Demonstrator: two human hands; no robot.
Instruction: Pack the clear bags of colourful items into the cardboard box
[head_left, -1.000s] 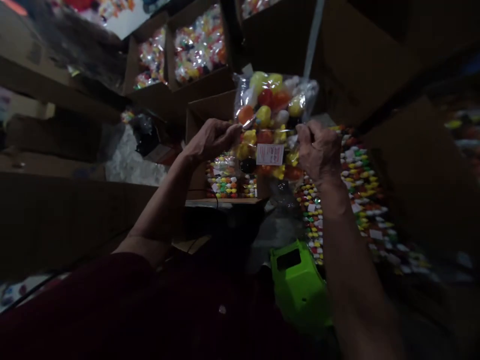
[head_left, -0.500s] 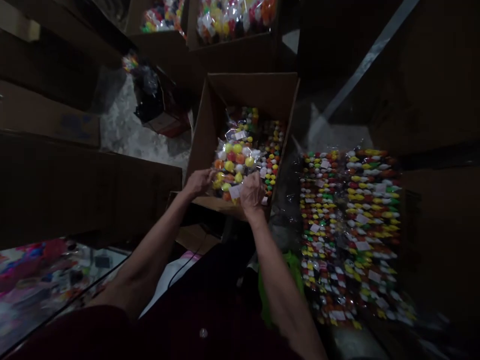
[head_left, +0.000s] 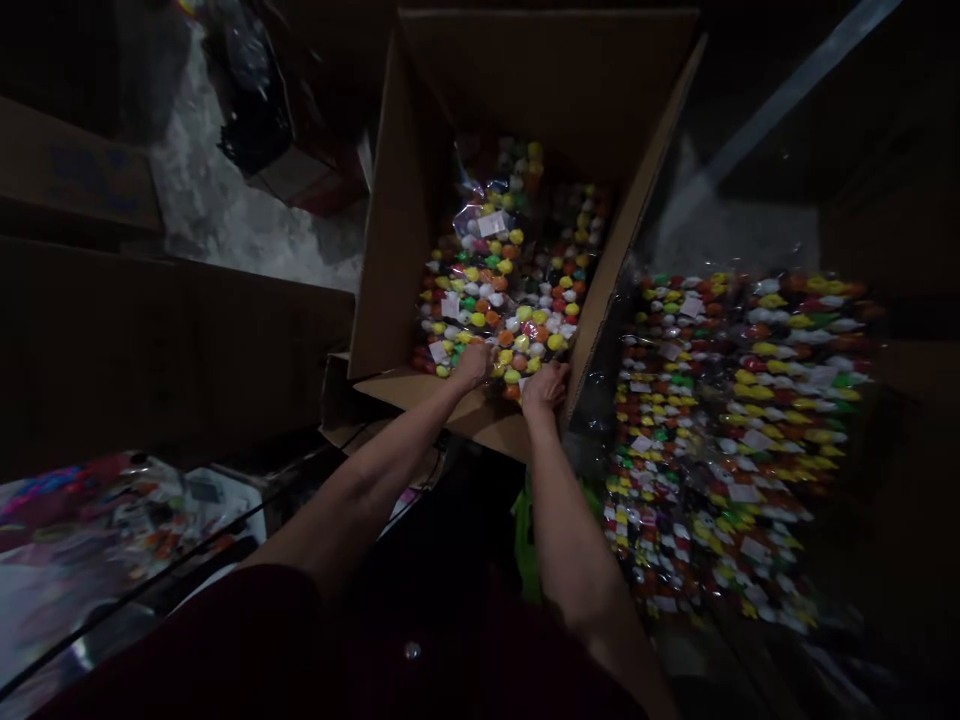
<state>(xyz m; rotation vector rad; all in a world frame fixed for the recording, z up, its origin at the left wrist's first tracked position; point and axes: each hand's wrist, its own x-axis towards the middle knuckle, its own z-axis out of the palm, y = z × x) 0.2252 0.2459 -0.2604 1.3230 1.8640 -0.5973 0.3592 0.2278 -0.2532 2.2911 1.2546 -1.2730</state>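
A clear plastic bag of small colourful pieces (head_left: 534, 335) lies low at the near right inside an open cardboard box (head_left: 379, 250). My left hand (head_left: 474, 366) is closed on the bag's left edge. On its right side my right hand (head_left: 546, 388) grips the same bag, close to the box's right wall. Similar packed bags (head_left: 472, 285) with white labels fill the bottom of the box behind and left of it. The contents are round-ended and yellow, white, orange, red and green; their exact kind cannot be made out.
Right of the box, two stacked rows of similar bags (head_left: 780, 430) stand side by side. A dark bin bag in a carton (head_left: 262, 140) is at the upper left. Large cardboard boxes (head_left: 172, 350) line the left, and a green bag (head_left: 527, 545) hangs by my right forearm.
Both hands have moved to the right and slightly down with the bag, now lower in the box's near right part. The view has shifted closer to the box.
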